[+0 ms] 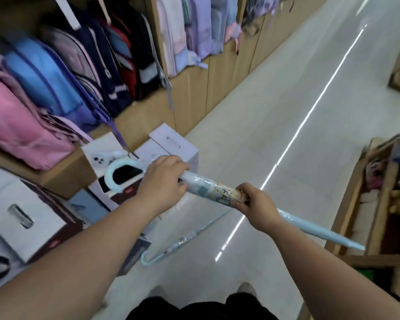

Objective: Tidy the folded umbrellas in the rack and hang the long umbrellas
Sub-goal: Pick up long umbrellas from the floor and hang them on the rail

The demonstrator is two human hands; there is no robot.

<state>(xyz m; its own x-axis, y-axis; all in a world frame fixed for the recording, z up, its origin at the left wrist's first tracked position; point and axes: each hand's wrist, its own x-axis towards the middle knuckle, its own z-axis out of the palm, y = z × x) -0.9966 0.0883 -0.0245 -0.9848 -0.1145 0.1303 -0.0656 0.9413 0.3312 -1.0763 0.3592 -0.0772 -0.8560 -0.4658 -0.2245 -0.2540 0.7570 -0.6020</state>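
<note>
The left hand (162, 183) and right hand (256, 203) each grip and partly hide the plastic-wrapped long blue umbrella (208, 188), held above the floor (286, 112), its hooked handle (112, 175) leftward before blurred boxes (173, 142), tip slanting down-right.

1. Floor (275, 100): pale, glossy tile. The aisle runs off toward the upper right.
2. Light: one long, thin bright streak (315, 105) reflected along the floor, broken at intervals.
3. Left side: light wood shelving (194, 93) lines the aisle. Backpacks (44, 72) in pink, blue, navy and red stand packed together on a shelf.
4. Further along: pastel fabric goods (194, 31) hang in a row, too blurred to identify.
5. White cartons (174, 144) sit on the floor against the shelving base.
6. Right edge: wooden display bin (349, 199) holding soft goods, detail unclear.
</note>
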